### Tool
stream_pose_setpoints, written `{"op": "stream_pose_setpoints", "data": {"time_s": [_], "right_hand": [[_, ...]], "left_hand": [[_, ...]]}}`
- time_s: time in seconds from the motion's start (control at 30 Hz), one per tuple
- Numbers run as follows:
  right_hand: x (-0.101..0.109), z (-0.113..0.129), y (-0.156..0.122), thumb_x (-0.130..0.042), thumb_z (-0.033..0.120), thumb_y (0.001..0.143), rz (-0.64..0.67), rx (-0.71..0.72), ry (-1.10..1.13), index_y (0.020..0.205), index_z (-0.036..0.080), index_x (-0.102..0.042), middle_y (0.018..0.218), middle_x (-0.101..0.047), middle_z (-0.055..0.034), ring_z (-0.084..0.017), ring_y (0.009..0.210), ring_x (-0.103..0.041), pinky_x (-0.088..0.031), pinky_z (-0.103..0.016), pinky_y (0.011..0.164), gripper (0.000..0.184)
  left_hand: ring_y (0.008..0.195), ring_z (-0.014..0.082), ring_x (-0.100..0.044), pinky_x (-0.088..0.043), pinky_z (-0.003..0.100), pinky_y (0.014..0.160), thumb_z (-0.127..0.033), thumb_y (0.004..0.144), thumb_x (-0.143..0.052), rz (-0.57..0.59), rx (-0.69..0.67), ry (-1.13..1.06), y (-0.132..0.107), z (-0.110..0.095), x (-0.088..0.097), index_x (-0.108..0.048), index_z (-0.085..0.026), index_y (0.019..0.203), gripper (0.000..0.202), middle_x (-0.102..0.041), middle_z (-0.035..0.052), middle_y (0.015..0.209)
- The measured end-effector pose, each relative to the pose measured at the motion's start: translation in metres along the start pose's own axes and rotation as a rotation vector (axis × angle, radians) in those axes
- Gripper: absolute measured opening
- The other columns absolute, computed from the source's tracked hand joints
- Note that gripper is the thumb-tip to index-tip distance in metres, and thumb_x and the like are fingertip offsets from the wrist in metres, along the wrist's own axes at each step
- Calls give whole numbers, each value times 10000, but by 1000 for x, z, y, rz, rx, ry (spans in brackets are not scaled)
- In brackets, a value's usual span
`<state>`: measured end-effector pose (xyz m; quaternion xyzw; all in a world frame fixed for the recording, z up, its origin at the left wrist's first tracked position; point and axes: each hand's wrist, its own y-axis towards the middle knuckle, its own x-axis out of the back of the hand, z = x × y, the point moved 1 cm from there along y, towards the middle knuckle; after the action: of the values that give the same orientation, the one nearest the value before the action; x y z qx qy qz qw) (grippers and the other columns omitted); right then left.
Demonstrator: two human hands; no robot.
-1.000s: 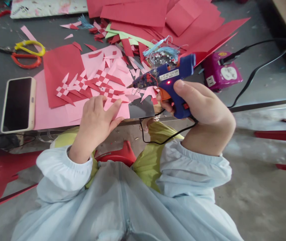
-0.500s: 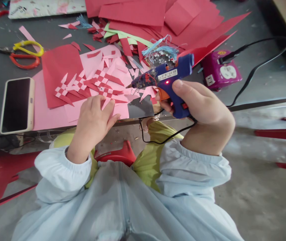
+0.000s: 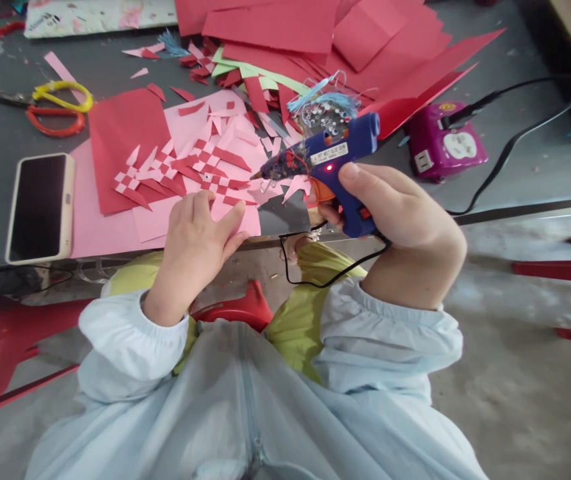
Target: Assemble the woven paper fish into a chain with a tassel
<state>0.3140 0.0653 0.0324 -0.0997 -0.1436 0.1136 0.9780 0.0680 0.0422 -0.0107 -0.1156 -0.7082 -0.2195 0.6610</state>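
Observation:
My right hand (image 3: 400, 220) is closed round the grip of a blue hot glue gun (image 3: 335, 160), a finger on its orange trigger and a red light lit on its side. The gun's nozzle points left, over a woven red-and-pink paper piece (image 3: 190, 170) lying on pink paper (image 3: 110, 230). My left hand (image 3: 195, 247) rests at the table's front edge, fingers pressed down on the pink paper just below the woven piece. The gun's black cord (image 3: 315, 273) hangs below the table edge.
A phone (image 3: 40, 207) lies at the left by the front edge. Scissors with yellow and red handles (image 3: 55, 107) lie behind it. Red paper sheets (image 3: 315, 40) pile up at the back. A magenta power socket block (image 3: 445, 150) with a cable stands to the right. A red stool (image 3: 238, 310) is under me.
The glue gun has dropped slightly and tilted nearer the woven paper. My left hand has stayed pressed on the pink paper with small finger shifts.

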Motion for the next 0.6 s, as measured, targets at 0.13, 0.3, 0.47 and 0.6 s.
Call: {"op": "stream_pose_setpoints", "data": {"time_s": [0.13, 0.3, 0.47, 0.6], "right_hand": [[0, 0, -1, -539, 499, 950, -8, -18, 24, 604, 179, -532, 566, -556, -9, -72, 491, -456, -351, -220, 467, 471], [0, -1, 1, -572, 580, 914, 4, 8, 15, 641, 180, -551, 562, -566, -13, -79, 497, -474, -360, -228, 474, 485], [1, -1, 3, -569, 635, 907, 5, 71, 16, 633, 189, -532, 557, -545, -3, -80, 498, -443, -345, -240, 478, 525], [2, -2, 2, -516, 606, 955, -2, 120, 27, 637, 189, -545, 588, -570, -14, -96, 533, -467, -357, -255, 508, 525]], "left_hand": [[1218, 365, -512, -443, 552, 998, -404, 994, -494, 31, 24, -39, 0, -2, 0, -513, -216, 1388, 437, -538, 216, 1300], [1196, 390, -547, -454, 544, 995, -467, 988, -498, -29, 23, -2, -2, 0, -4, -426, -61, 1435, 608, -575, 254, 1256], [1198, 394, -555, -459, 537, 996, -465, 988, -498, -33, 12, -20, -2, 4, -5, -467, -61, 1388, 569, -578, 252, 1277], [1216, 396, -542, -450, 561, 1004, -435, 986, -505, -25, 4, -59, -3, 7, -1, -491, -85, 1370, 519, -575, 255, 1280]]}}
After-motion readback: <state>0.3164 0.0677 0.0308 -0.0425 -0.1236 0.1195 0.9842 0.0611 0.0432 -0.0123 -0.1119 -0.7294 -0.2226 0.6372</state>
